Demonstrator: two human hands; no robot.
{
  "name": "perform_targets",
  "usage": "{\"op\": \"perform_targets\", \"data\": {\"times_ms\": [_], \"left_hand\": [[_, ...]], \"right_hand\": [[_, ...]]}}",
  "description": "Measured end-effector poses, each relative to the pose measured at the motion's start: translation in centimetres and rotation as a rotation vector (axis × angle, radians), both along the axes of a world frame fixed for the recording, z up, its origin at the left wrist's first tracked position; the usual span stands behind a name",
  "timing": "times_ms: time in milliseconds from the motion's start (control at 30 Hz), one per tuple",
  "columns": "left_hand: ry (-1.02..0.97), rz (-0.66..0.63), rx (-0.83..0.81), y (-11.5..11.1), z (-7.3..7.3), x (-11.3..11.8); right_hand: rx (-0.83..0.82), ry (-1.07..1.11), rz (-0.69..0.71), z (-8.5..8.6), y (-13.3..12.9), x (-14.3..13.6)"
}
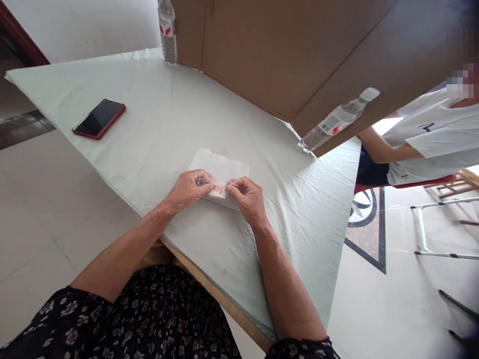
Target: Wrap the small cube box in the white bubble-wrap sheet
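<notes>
A small pale packet with red print lies between my two hands, its edges pinched in the fingertips. My left hand is closed on its left side, thumb over the near edge. On the other side my right hand pinches the upper right edge between thumb and fingers. Part of the wrapping looks like thin clear plastic, and the contents are too small to make out. Under the hands a white sheet of thin paper is spread on the cloth, partly covered by them.
A phone in a red case lies on the pale tablecloth to the left. A tall cardboard panel stands at the back, with one plastic bottle upright and another bottle by its right edge. A person sits beyond, at the right.
</notes>
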State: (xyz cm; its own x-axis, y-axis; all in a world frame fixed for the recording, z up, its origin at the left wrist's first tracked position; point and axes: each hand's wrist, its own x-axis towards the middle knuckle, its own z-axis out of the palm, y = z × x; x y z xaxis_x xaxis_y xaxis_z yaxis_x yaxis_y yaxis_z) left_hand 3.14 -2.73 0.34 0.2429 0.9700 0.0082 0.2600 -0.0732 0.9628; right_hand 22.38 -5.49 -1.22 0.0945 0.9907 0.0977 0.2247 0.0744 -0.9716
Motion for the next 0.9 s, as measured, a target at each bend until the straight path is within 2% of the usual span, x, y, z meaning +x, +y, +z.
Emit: {"op": "perform_targets", "data": {"times_ms": [200, 467, 900], "left_hand": [[0.053, -0.03, -0.013, 0.1, 0.3, -0.4], [0.042, -0.061, -0.017, 0.6, -0.2, -0.1], [0.057, -0.04, 0.003, 0.2, 0.0, -0.1]], "right_hand": [[-0.071, -0.004, 0.035, 0.3, 0.0, 0.3], [-0.151, -0.013, 0.132, 0.9, 0.1, 1.5], [-0.137, -0.02, 0.109, 0.7, -0.2, 0.8]]}}
